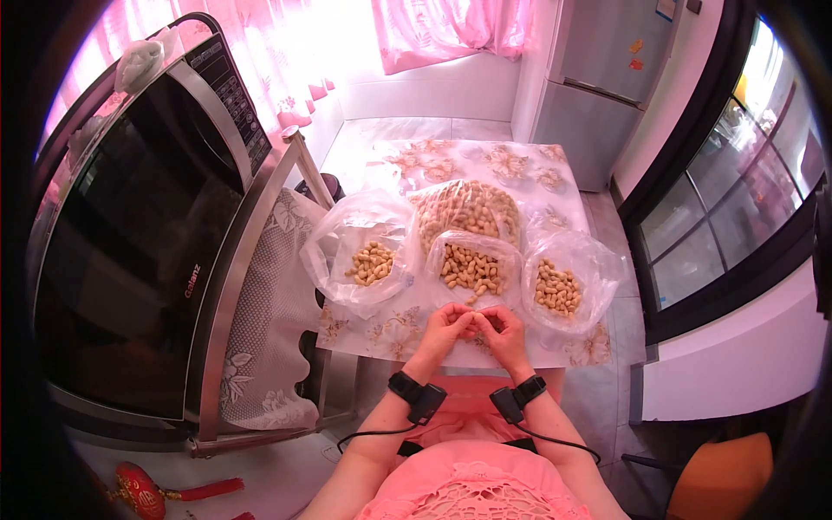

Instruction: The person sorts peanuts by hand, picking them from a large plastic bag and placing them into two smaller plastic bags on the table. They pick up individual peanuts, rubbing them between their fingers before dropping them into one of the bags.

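Tan, rough-shelled peanuts (468,267) were held in four plastic bags on a rectangular, pale, brown-flowered worktop (400,340). The largest share was packed in a bulging clear plastic bag (468,208), which was set behind the others. In front of it, a smaller heap was contained in an open, clear plastic bag (511,263), with a few peanuts lying at its near edge. Another heap was gathered in a wide-mouthed, whitish translucent bag (325,251) to the left, and one more in a similar crumpled translucent bag (602,269) to the right. Just in front of the middle bag, the left hand (449,328) and the right hand (504,331) were brought together over the near part of the worktop. The fingers of both were pinched together, tip to tip; whether a peanut was grasped between them could not be told. On each wrist, a black strap (401,386) with a boxy black device (425,404) was worn.
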The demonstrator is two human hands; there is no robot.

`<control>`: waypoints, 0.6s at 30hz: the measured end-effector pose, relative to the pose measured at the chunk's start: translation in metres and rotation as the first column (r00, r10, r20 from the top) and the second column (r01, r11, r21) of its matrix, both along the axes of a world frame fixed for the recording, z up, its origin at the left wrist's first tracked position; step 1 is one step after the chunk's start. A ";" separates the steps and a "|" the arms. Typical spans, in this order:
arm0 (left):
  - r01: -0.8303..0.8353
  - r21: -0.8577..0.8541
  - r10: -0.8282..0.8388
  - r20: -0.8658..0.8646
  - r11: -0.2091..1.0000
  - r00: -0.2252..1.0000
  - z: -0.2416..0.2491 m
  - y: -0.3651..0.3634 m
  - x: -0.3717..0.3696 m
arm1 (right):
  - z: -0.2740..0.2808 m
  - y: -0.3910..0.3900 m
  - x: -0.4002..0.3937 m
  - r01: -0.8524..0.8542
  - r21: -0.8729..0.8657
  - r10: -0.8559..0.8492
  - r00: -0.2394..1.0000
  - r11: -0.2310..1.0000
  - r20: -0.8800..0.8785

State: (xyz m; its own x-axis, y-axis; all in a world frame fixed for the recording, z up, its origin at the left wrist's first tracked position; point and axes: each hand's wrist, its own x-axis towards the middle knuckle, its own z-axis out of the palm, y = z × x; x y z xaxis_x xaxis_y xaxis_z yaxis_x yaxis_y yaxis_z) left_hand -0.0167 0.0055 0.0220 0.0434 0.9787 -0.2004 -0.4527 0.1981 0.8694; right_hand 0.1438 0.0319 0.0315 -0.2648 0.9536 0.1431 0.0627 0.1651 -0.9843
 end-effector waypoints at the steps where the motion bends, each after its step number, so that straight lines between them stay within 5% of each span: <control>1: 0.005 0.000 -0.005 0.012 1.000 1.000 0.002 -0.001 0.000 | 0.000 0.000 0.000 0.001 0.000 -0.001 1.000 1.000 -0.015; 18: 0.028 -0.035 -0.030 -0.049 0.999 0.998 0.008 0.000 0.000 | -0.005 0.001 -0.001 0.024 -0.026 -0.027 0.994 0.999 -0.102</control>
State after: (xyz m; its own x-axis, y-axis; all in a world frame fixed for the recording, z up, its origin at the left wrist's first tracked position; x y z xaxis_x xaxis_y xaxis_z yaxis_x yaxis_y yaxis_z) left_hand -0.0164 0.0052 0.0298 0.0608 0.9697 -0.2365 -0.4027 0.2406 0.8831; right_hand 0.1433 0.0326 0.0261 -0.2254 0.9635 0.1445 -0.0342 0.1404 -0.9895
